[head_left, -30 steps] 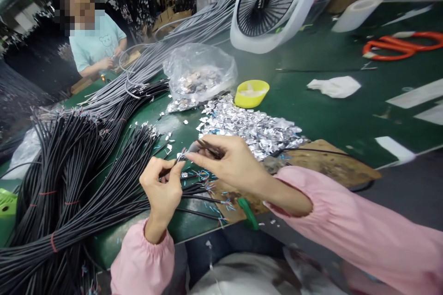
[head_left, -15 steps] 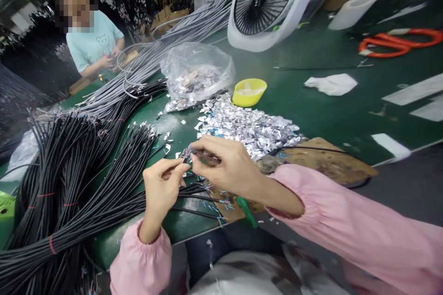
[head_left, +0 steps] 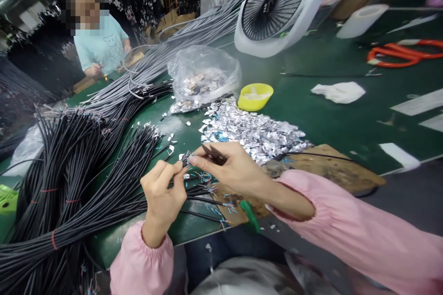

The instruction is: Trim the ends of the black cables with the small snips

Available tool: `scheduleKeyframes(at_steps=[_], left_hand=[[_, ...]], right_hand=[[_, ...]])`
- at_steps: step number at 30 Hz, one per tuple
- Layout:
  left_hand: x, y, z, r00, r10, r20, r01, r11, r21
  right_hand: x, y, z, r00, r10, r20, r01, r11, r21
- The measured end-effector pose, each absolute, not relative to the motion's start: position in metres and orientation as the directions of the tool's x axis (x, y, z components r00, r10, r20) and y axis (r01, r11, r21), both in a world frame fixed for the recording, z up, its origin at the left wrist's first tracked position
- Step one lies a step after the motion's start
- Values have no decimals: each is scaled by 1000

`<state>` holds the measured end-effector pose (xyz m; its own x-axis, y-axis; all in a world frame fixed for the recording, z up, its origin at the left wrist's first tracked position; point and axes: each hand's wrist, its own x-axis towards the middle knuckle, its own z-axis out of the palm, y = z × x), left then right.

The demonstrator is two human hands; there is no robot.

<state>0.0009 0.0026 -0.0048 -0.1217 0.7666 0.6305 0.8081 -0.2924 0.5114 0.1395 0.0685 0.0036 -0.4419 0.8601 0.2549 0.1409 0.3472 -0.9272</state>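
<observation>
My left hand [head_left: 162, 193] is closed around the end of a black cable [head_left: 194, 190] and holds it up near the table's front edge. My right hand [head_left: 230, 170] pinches the foil-wrapped tip of that cable [head_left: 185, 157], and a dark slim tool [head_left: 212, 152] lies under its fingers. Both arms wear pink sleeves. A large bundle of black cables [head_left: 79, 184] fans out to the left of my hands. Just beyond my right hand lies a heap of silver foil scraps [head_left: 252, 129].
A clear bag of foil bits [head_left: 202, 76], a yellow bowl [head_left: 255, 96], a white desk fan [head_left: 277, 9], orange scissors [head_left: 398, 51] and a white cloth [head_left: 339, 92] lie on the green table [head_left: 328, 120]. Grey cables [head_left: 166, 55] run toward a person [head_left: 100, 46] at the far left. A wooden board [head_left: 328, 166] lies under my right forearm.
My hands have stayed together at the cable tip, the fingers shifting slightly on it. The view has tilted a little; nothing else has moved.
</observation>
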Motion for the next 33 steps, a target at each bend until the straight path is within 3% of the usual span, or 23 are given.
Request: scheduleKeyframes(at_steps=[2,6,9,16,21,29,33], left_hand=[[0,1,-5,-114,736,667,837,-291,464],[-3,1,1,-231,727,646,774,-265,575],[-5,1,4,-287,744,604,722,-246,646],[-5,1,3,-295,754,586,709,-238,664],[-4,1,2,-202,707,677,800,-280,530],[-2,1,-3,93,588,803,978,-206,38],[0,-1,0,100,609,787,987,-159,-3]], right_hand=[[139,67,0,-427,848,314,179,419,-890],[140,69,-4,-360,862,357,205,446,-871],[141,69,-1,-433,821,373,137,469,-872],[141,66,7,-481,801,356,80,444,-892],[142,66,6,-465,803,373,93,463,-881],[141,66,2,-464,825,323,78,402,-912],[140,65,1,-436,831,346,103,428,-898]])
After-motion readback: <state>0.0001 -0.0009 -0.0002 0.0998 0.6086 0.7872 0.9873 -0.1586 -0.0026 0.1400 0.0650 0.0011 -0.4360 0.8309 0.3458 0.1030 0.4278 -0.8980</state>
